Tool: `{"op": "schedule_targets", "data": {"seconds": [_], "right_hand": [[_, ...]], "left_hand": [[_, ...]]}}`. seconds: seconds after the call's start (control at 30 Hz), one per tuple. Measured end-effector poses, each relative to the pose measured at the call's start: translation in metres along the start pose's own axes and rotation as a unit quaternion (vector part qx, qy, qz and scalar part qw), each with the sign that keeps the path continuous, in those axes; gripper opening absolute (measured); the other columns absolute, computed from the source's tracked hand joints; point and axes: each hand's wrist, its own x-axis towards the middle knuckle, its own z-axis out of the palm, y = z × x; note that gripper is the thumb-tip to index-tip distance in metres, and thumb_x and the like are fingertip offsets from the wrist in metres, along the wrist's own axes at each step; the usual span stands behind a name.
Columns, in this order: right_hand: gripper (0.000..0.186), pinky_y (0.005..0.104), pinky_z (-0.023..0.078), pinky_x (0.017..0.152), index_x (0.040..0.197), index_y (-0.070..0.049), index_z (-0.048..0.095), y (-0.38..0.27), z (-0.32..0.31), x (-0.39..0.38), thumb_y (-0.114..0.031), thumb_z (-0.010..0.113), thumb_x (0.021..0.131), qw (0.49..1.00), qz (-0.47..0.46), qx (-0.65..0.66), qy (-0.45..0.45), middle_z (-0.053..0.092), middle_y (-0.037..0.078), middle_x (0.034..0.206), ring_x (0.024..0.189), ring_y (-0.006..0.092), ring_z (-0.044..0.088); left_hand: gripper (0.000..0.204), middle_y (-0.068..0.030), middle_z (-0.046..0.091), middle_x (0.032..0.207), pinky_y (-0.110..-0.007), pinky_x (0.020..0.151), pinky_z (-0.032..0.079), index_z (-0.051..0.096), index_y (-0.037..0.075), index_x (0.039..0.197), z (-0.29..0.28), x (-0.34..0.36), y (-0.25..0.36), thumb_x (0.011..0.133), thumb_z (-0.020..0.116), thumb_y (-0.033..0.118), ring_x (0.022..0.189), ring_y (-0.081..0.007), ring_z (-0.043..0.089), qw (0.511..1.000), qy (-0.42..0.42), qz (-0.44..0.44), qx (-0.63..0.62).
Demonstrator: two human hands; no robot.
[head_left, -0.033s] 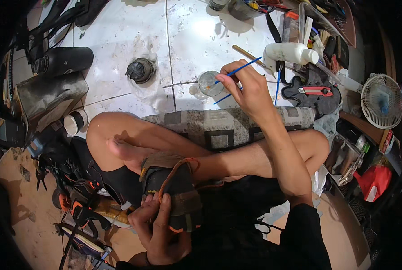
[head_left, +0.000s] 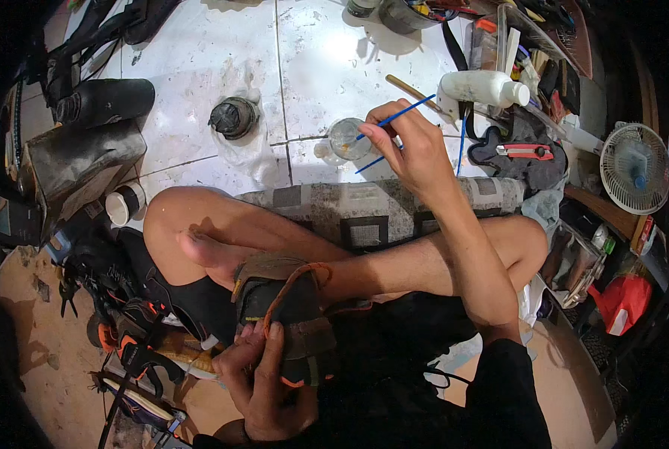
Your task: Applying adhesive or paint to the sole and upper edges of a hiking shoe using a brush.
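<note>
My left hand [head_left: 263,382] grips a dark item, apparently a shoe [head_left: 274,299], with black and brown panels and an orange cord-like edge. It rests against my crossed legs. My right hand [head_left: 417,150] pinches a thin blue stick [head_left: 415,108], whose lower end reaches over a small clear cup [head_left: 342,141] on the white tiles. An orange-brown spot shows in the cup. Below those fingers a second blue length [head_left: 370,164] slants over the tiles; whether it joins the held stick is hidden.
A white bottle [head_left: 476,88] lies right of the cup, above a red utility knife [head_left: 525,151]. A black-topped container [head_left: 234,118] stands left. A small fan [head_left: 635,168] is far right, a patterned cushion [head_left: 319,206] before my legs. Tools and boxes crowd both sides.
</note>
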Motion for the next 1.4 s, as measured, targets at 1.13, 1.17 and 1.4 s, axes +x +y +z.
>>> {"op": "schedule_targets", "data": {"seconds": [1.13, 1.17, 1.4], "right_hand": [[0.013, 0.0286, 0.054, 0.066, 0.101, 0.002, 0.057, -0.081, -0.062, -0.010, -0.009, 0.064, 0.101, 0.941, 0.119, 0.262, 0.180, 0.068, 0.013, 0.079, 0.068, 0.0177, 0.066], [0.012, 0.0317, 0.055, 0.066, 0.098, 0.002, 0.054, -0.099, -0.062, -0.016, -0.005, 0.065, 0.099, 0.943, 0.096, 0.272, 0.164, 0.066, 0.014, 0.079, 0.067, 0.0197, 0.065], [0.024, 0.0472, 0.055, 0.082, 0.088, -0.001, 0.056, -0.170, -0.030, -0.051, -0.016, 0.074, 0.093, 0.961, 0.034, 0.273, 0.021, 0.071, 0.016, 0.082, 0.083, 0.0291, 0.068]], "left_hand": [[0.067, -0.0180, 0.053, 0.149, -0.050, 0.108, 0.036, 0.052, 0.000, 0.141, 0.014, -0.010, -0.003, 0.076, 0.068, -0.002, 0.130, -0.0345, 0.055, 0.999, 0.015, 0.046, -0.014], [0.056, -0.0151, 0.057, 0.145, -0.046, 0.104, 0.038, 0.057, 0.001, 0.137, 0.013, -0.009, -0.001, 0.081, 0.065, 0.005, 0.126, -0.0285, 0.058, 0.999, 0.017, 0.047, 0.010], [0.039, -0.0092, 0.065, 0.137, -0.040, 0.095, 0.043, 0.068, 0.006, 0.124, 0.016, -0.005, -0.002, 0.088, 0.063, 0.018, 0.113, -0.0184, 0.065, 0.997, 0.032, 0.056, 0.052]]}}
